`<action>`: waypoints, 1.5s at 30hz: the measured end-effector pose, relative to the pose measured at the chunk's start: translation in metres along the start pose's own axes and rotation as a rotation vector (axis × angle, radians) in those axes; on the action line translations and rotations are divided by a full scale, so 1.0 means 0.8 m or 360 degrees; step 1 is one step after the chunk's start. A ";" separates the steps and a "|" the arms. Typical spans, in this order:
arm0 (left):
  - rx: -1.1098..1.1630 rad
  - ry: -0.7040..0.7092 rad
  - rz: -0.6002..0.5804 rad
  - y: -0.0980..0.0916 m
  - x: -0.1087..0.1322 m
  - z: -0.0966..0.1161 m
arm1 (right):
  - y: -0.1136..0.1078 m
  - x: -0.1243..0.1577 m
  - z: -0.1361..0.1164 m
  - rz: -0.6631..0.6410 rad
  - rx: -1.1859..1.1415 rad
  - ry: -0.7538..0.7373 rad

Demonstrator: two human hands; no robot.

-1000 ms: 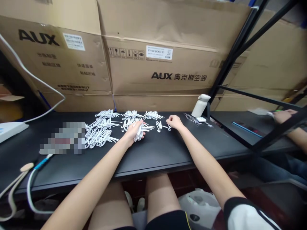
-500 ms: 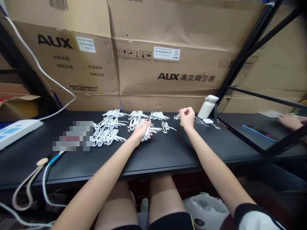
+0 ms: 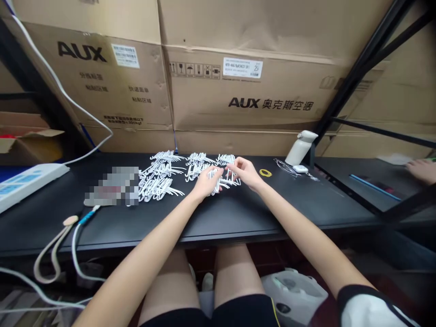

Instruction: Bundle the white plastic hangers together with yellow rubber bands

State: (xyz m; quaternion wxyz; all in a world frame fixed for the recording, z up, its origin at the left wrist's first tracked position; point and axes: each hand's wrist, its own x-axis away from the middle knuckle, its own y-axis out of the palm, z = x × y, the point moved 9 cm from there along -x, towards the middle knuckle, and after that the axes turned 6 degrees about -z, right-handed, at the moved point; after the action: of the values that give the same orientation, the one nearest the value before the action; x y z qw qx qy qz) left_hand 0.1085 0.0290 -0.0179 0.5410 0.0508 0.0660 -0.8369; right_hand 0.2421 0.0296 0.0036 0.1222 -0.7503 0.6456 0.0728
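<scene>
My left hand [image 3: 206, 181] is closed round a bundle of white bent wires [image 3: 215, 187], their ends sticking out to the right. Close beside it, my right hand [image 3: 245, 172] pinches at a thin white bent wire [image 3: 232, 175], its fingertips almost at the bundle. Whether the two hands touch is hard to tell. Several heaps of the same white wires lie on the black table to the left, such as the front heap [image 3: 156, 188] and the back heap [image 3: 165, 156]. Another heap [image 3: 225, 159] lies behind my hands, partly covered.
A yellow ring-shaped coil [image 3: 265, 173], glasses [image 3: 286, 166], a white bottle [image 3: 301, 148] and a small white case [image 3: 300, 169] lie to the right. A white power strip [image 3: 32, 184] is at far left. Cardboard boxes [image 3: 200, 100] wall the back. Another person's hand [image 3: 421, 170] rests at far right.
My right hand has moved left from beside the bottle to my left hand, bringing a white wire. The yellow coil is now uncovered. My left hand keeps its bundle; the view has shifted slightly.
</scene>
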 end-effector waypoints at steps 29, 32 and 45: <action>0.0083 -0.0152 0.0049 -0.007 -0.001 -0.013 | 0.024 0.009 0.019 0.0147 -0.0182 0.0145; 0.0168 -0.0198 0.0028 -0.003 -0.002 -0.016 | 0.028 0.011 0.015 0.0221 -0.0122 0.0076; -0.0107 0.0106 0.0137 -0.015 -0.003 0.002 | 0.030 0.011 0.001 0.0098 -0.0087 0.0076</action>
State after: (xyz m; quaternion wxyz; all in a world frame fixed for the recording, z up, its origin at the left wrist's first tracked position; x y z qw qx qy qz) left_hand 0.0982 0.0359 -0.0155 0.5755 0.0632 0.1096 -0.8080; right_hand 0.2198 0.0183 -0.0017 0.0837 -0.7348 0.6688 0.0762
